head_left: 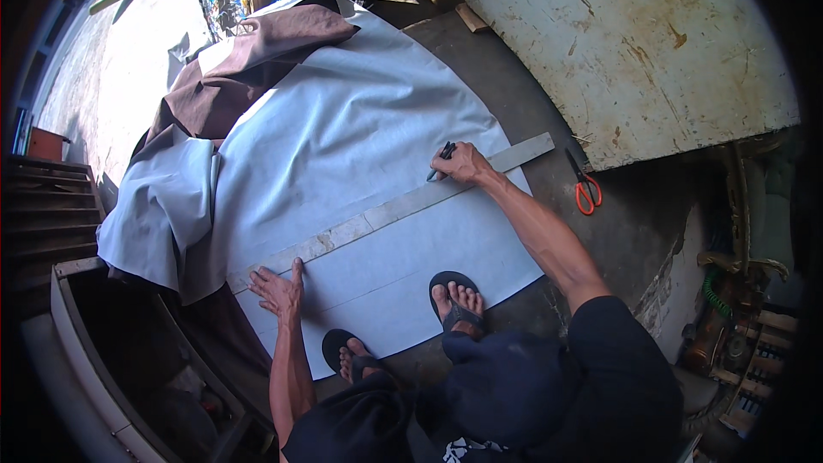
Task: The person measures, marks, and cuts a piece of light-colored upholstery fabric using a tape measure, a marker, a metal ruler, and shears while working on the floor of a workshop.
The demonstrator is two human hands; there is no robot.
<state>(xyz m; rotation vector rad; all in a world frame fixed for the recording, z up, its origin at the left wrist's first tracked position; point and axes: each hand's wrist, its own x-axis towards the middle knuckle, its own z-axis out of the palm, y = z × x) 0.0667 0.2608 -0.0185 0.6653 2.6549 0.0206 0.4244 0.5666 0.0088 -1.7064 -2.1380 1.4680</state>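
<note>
A wide sheet of material, pale on the face turned up and brown where it folds over, spreads across the floor in front of me. Across it, slanting up to the right, lies a long flat straightedge. My left hand rests with spread fingers on the straightedge's left end and the sheet beside it. Closed around a dark marker is my right hand, at the upper edge of the straightedge toward its right end; the marker points down at the sheet. A thin line runs across the sheet nearer my feet.
Scissors with orange handles lie on the floor right of the straightedge. A stained pale board fills the upper right. An open wooden box stands at the lower left. My sandaled feet stand on the sheet's near part.
</note>
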